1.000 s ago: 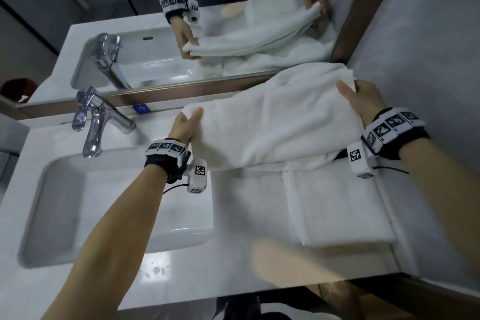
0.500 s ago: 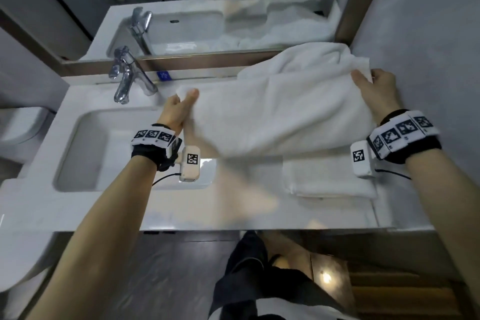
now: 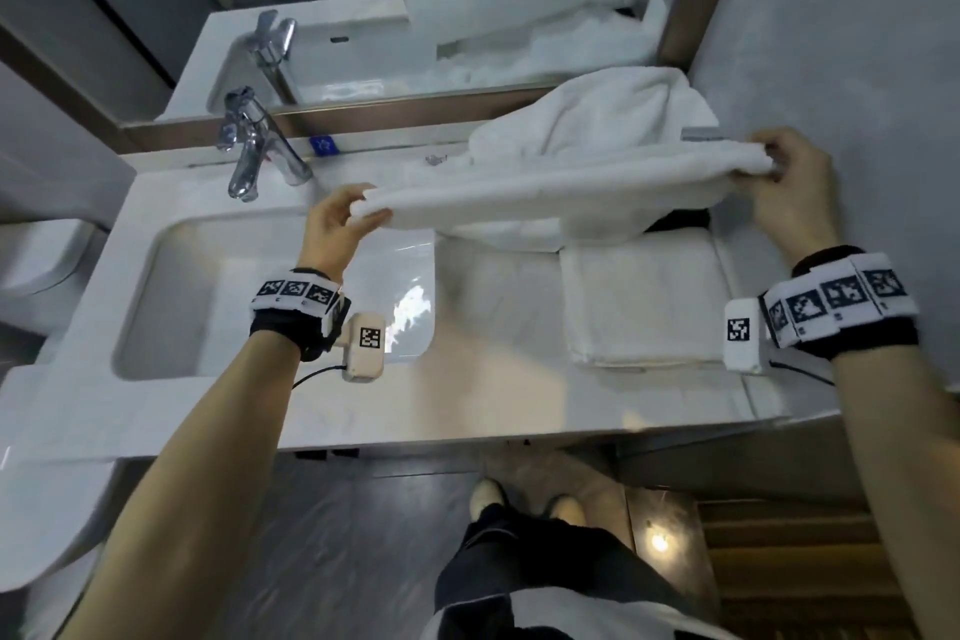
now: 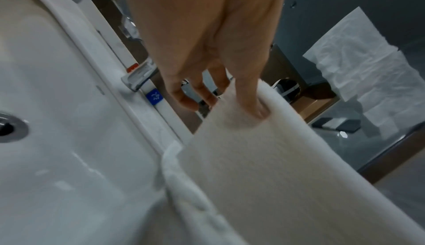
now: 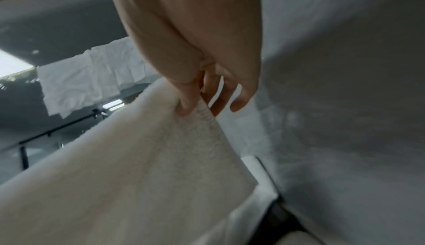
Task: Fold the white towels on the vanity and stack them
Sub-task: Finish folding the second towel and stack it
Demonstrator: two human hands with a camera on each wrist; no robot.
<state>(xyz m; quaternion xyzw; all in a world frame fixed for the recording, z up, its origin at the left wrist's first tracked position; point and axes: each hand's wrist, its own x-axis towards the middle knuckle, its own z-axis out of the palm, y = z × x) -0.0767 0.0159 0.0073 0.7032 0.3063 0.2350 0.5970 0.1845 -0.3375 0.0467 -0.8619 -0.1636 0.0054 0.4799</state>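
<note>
A white towel (image 3: 561, 192) hangs stretched between my two hands above the vanity counter (image 3: 493, 400). My left hand (image 3: 358, 213) pinches its left corner over the sink's right edge; the left wrist view shows the thumb pressed into the towel (image 4: 264, 158). My right hand (image 3: 763, 166) pinches the right corner near the wall, and the right wrist view shows the same towel (image 5: 138, 158) gripped by the thumb and fingers. A folded white towel (image 3: 644, 301) lies flat on the counter below. A loose white towel (image 3: 597, 120) is heaped behind, against the mirror.
The sink basin (image 3: 156, 296) and chrome faucet (image 3: 254, 146) lie to the left. The mirror (image 3: 467, 0) runs along the back, and a grey wall (image 3: 857, 42) closes the right side. My legs and shoes (image 3: 524, 509) stand on the floor below the counter edge.
Both hands lifted the towel off the counter and drew it taut, so it now hangs edge-on. The head view pulled back and shows the floor.
</note>
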